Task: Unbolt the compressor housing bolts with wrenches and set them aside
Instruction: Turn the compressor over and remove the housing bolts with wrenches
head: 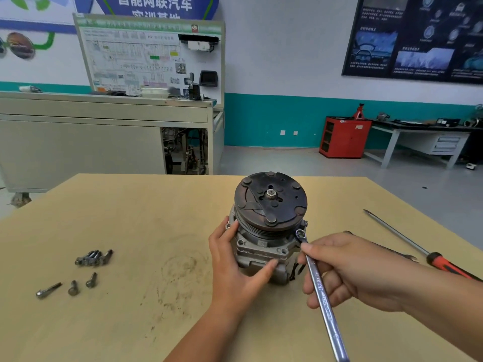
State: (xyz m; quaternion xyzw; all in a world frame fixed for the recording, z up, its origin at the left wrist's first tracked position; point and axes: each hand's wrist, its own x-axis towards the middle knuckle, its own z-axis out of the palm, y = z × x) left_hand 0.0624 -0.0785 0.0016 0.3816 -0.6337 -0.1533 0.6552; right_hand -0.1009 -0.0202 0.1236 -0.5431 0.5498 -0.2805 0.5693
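Observation:
A grey compressor (264,246) with a dark rusty clutch plate on top stands upright on the tan table (130,205). My left hand (235,267) grips the housing's left and front side. My right hand (347,270) holds a long silver ring wrench (318,286). The wrench's ring end sits at the housing's right edge, just below a bolt (305,223) standing there. Several removed bolts (94,257) lie in a cluster at the left. Three more bolts (70,286) lie nearer the table's front.
A red-handled screwdriver (418,250) lies at the table's right edge. Part of another wrench (402,254) shows behind my right hand. Beyond the table stand a grey training bench (104,131), a red cabinet (345,137) and a workbench (423,142).

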